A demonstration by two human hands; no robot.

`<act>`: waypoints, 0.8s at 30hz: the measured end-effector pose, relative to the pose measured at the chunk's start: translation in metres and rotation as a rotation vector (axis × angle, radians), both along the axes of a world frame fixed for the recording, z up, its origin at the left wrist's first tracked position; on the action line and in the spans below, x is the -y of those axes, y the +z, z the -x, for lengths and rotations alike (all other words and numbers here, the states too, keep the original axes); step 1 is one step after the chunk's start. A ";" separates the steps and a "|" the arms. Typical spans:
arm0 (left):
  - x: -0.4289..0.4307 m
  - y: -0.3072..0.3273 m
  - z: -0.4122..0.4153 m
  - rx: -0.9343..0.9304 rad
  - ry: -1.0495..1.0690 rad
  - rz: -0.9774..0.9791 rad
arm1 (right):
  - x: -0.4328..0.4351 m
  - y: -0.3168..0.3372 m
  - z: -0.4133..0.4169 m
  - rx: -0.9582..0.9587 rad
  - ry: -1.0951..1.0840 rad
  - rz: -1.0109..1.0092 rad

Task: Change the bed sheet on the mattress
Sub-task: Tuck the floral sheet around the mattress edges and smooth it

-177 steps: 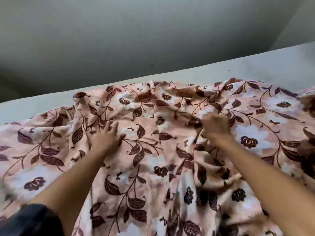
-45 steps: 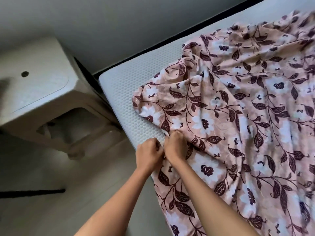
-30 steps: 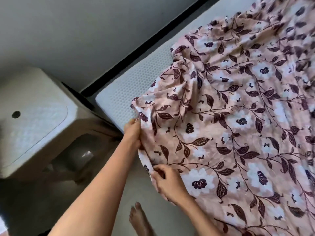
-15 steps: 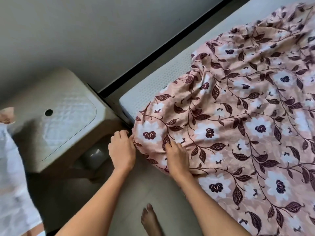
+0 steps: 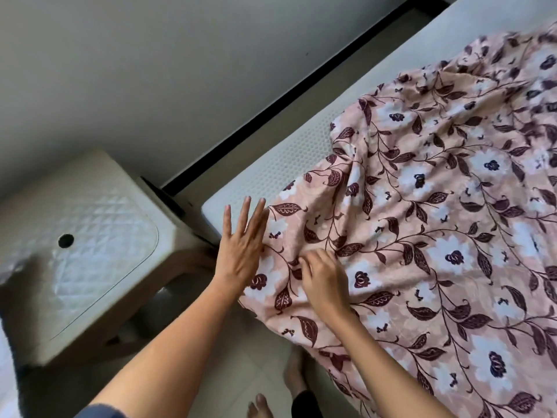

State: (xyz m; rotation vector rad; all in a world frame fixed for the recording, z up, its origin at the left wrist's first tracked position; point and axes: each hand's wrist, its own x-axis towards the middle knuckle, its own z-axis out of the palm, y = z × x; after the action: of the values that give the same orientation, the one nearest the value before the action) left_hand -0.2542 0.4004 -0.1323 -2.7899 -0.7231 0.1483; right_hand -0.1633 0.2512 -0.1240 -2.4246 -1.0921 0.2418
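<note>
Left hand (image 5: 241, 251) lies flat, fingers straight, at the mattress (image 5: 271, 176) corner; right hand (image 5: 325, 280) curls, gripping the floral sheet (image 5: 437, 236).

Bed sheet (image 5: 422, 236), under the right fingers (image 5: 312, 257): matt floral cloth, creased.
Mattress (image 5: 271, 173), beyond the left fingers (image 5: 246, 212): white dimpled cover.
Stool (image 5: 90, 236): beige plastic, quilt-embossed top.

A white mattress (image 5: 280, 173) with a honeycomb-textured surface is seen running from the near middle to the far right. Most of it is covered by a rumpled pink bed sheet (image 5: 437, 236) printed with white flowers and dark leaves, which is draped over the near edge. A strip along the far-left side is left uncovered. On the tiled floor (image 5: 241, 369) a beige plastic stool (image 5: 84, 245) is stood at the left, and bare feet (image 5: 297, 378) are planted by the bed's edge.
</note>
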 end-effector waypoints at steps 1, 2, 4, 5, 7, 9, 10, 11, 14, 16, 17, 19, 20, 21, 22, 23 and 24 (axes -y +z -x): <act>-0.005 0.000 -0.009 -0.007 0.004 0.005 | -0.014 0.002 -0.017 0.017 -0.021 -0.012; -0.013 0.000 -0.023 -0.013 0.013 0.027 | -0.030 0.003 -0.037 0.037 -0.041 -0.008; -0.027 0.000 -0.048 -0.047 0.042 0.097 | -0.061 0.004 -0.073 0.122 -0.002 0.078; -0.033 0.000 -0.060 -0.086 0.050 0.146 | -0.076 0.006 -0.088 0.158 0.077 0.156; -0.040 -0.004 -0.081 -0.149 0.065 0.318 | -0.101 0.011 -0.117 0.189 0.271 0.366; -0.042 -0.007 -0.094 -0.132 0.078 0.505 | -0.123 0.015 -0.136 0.230 0.427 0.597; -0.042 -0.007 -0.095 -0.033 0.048 0.575 | -0.130 0.016 -0.142 0.264 0.471 0.635; -0.042 -0.004 -0.092 0.075 0.017 0.583 | -0.134 0.017 -0.144 0.321 0.492 0.582; -0.059 0.008 -0.083 0.312 0.131 0.464 | -0.147 0.024 -0.145 0.453 0.433 0.155; -0.064 0.017 -0.073 0.437 0.383 0.444 | -0.152 0.027 -0.132 0.494 0.473 -0.124; -0.065 0.019 -0.070 0.538 0.541 0.509 | -0.151 0.024 -0.127 0.500 0.502 -0.210; -0.068 0.027 -0.072 0.732 0.794 0.715 | -0.139 0.015 -0.122 0.449 0.545 -0.187; -0.071 0.028 -0.075 0.787 0.823 0.780 | -0.131 0.010 -0.124 0.390 0.570 -0.078; -0.076 0.028 -0.080 0.792 0.803 0.799 | -0.122 0.004 -0.128 0.326 0.602 0.047; -0.083 0.026 -0.086 0.761 0.773 0.804 | -0.113 0.002 -0.132 0.259 0.639 0.178; -0.091 0.023 -0.093 0.702 0.731 0.787 | -0.106 -0.001 -0.135 0.229 0.650 0.236; -0.098 0.018 -0.101 0.629 0.663 0.763 | -0.102 0.000 -0.137 0.213 0.650 0.258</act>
State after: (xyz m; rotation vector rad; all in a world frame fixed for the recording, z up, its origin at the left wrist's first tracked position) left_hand -0.1527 0.4981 -0.1148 -3.1361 -2.1174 -0.4556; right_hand -0.0260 0.3536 -0.1236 -2.2616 -2.0413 0.3517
